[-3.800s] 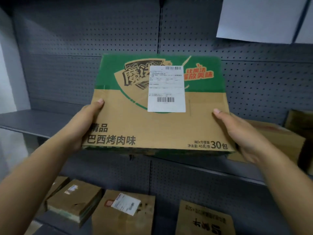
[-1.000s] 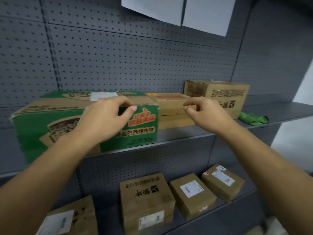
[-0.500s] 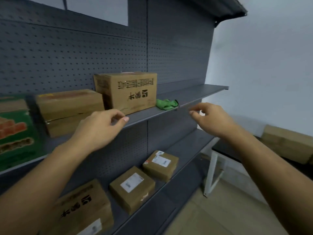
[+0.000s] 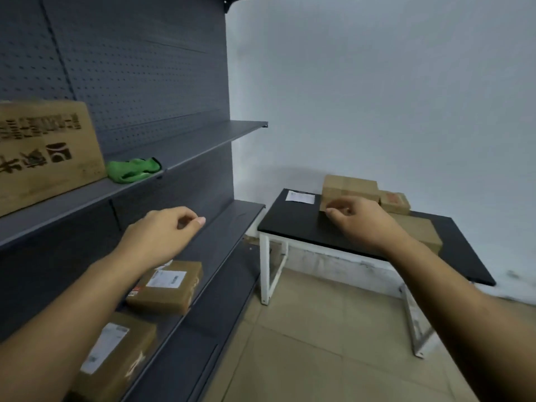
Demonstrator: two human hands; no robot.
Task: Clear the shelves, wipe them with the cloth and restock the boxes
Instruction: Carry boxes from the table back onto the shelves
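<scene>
Both my hands are raised in the air and hold nothing. My left hand hangs with loosely curled fingers in front of the grey shelving. My right hand floats, fingers loosely curled, in front of the black table. A crumpled green cloth lies on the upper shelf, beside a large brown box at the left edge. Two labelled brown boxes sit on the lower shelf. Several brown boxes are stacked on the table.
The shelving's grey pegboard back ends at a pale wall. The black table has white legs and stands on a tiled floor. A white paper lies on the table's far corner.
The view has swung right, from the green box set on the shelf to the table in the corner. Both hands have let go of that box and travel along empty.
</scene>
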